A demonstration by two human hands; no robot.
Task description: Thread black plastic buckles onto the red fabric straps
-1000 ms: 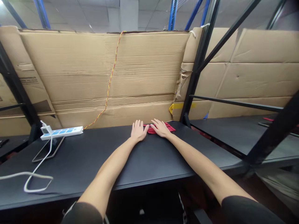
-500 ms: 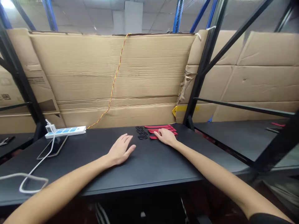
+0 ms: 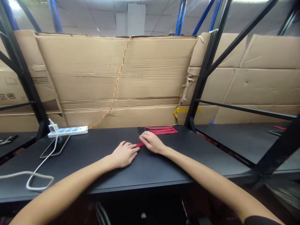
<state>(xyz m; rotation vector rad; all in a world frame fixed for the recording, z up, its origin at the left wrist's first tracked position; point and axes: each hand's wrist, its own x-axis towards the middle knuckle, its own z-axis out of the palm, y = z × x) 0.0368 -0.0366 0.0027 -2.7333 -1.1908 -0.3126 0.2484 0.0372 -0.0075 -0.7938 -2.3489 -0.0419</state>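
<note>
A short stretch of a red strap [image 3: 140,144] shows between my two hands, low over the black table. My right hand [image 3: 152,142] is closed on the strap with bent fingers and hides its right part. At the strap's left end, the fingers of my left hand [image 3: 125,154] are stretched out over the tabletop, and their tips reach it; I see no clear grip there. Several more red straps [image 3: 164,130] lie side by side behind my right hand. Beside them sit small black buckles [image 3: 141,129], partly covered by that hand.
A white power strip [image 3: 72,131] with a plugged-in charger stands at the back left. A phone-like dark device [image 3: 56,147] lies before it, with a white cable [image 3: 39,188] looping over the table. Cardboard [image 3: 112,78] walls the back; black rack posts [image 3: 203,75] flank both sides.
My right hand has moved left and nearer from the red straps, bringing one strap along. My left hand has shifted slightly right, and its fingers now reach the strap's end.
</note>
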